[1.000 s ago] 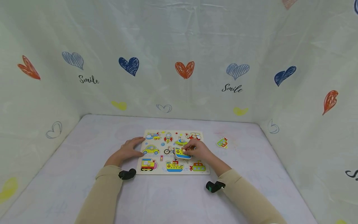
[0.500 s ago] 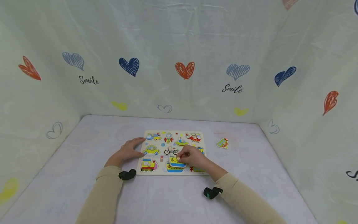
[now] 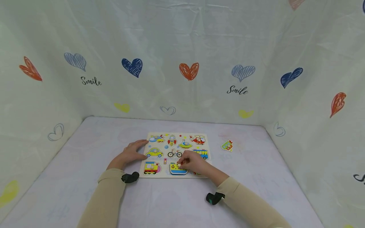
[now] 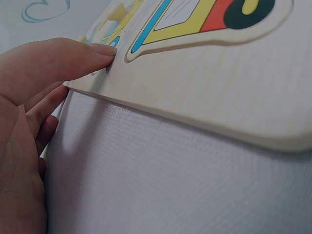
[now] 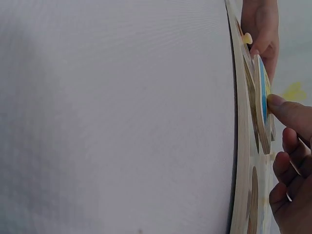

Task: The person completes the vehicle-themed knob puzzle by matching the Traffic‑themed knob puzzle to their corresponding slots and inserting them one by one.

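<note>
A wooden peg puzzle board lies flat in the middle of the table. My right hand pinches the small knob of a yellow-and-blue ship puzzle piece at the ship picture in the front row. In the right wrist view, the ship piece stands slightly raised above the board surface. My left hand rests against the board's left edge. Its thumb lies on the board's top in the left wrist view, with the other fingers beside the edge.
One green-and-red puzzle piece lies on the table right of the board. The train, car and bus are among several vehicles on the board. A heart-printed sheet rises behind and beside the table.
My right hand has brought the ship piece forward and left, from beside the bicycle down onto the front-row ship picture. The helicopter and bus are now uncovered. My left hand has stayed put.
</note>
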`<control>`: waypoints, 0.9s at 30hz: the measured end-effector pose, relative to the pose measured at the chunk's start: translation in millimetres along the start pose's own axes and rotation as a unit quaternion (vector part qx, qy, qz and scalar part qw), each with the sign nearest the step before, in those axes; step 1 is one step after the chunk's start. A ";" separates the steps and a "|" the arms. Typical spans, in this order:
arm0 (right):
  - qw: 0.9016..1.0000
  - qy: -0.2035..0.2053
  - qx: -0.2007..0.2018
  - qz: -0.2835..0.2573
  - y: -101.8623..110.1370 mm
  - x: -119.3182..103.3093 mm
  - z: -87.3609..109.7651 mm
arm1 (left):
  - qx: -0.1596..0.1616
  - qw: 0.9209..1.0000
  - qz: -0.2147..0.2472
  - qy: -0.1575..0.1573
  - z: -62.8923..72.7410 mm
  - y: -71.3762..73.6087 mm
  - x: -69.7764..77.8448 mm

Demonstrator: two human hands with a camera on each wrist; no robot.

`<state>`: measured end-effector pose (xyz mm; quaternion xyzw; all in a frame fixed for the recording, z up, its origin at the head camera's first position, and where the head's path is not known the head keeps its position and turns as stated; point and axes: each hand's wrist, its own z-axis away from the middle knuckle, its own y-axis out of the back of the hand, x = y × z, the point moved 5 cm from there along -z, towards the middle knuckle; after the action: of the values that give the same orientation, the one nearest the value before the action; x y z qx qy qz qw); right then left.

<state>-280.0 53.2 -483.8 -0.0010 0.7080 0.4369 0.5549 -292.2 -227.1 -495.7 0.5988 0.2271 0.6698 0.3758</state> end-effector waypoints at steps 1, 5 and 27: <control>1.000 -0.002 -0.001 0.001 -0.4 -0.3 0.1 | 0.000 1.000 0.000 0.000 -0.1 -0.1 -0.3; 1.000 -0.004 -0.001 0.013 -1.3 -1.0 0.3 | 0.000 1.000 -0.003 -0.001 -0.8 -0.1 -1.4; 0.999 -0.023 -0.014 0.040 -5.9 -1.1 -2.3 | 0.002 1.000 -0.007 0.006 -0.9 -0.2 0.7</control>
<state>-278.5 47.6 -486.6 0.0295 0.6885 0.4686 0.5528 -293.0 -226.3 -495.5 0.5941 0.2344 0.6703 0.3780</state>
